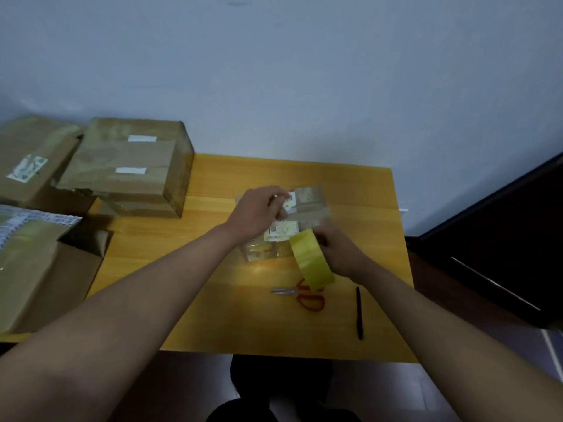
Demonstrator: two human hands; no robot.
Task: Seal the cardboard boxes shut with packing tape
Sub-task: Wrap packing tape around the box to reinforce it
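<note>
Boxes come first by size: a stack (128, 166) of sealed brown cartons stands on the table (213, 315) well left of the small box (292, 220), and an open carton (45, 269) sits nearer the person, also to its left. That small box, the one being sealed, lies at the table's middle, already wrapped in glossy clear tape with white labels showing. It looks light and stiff, likely to slide on the smooth wood unless pinned from above; its taped skin looks slippery, so the corners and edges give the surer hold. The left hand (259, 211) lies over its top, fingers curled and seeming to pinch at a label or a tape end, though blur hides which. Just right of the box, the right hand (338, 254) grips the yellow tape roll (310, 260), fingers wrapped round its rim. Film this thin will probably cling to itself, so keep it taut. Scissors (301, 295) lie just in front of the box, under the roll, with a pen (359, 313) to their right.
</note>
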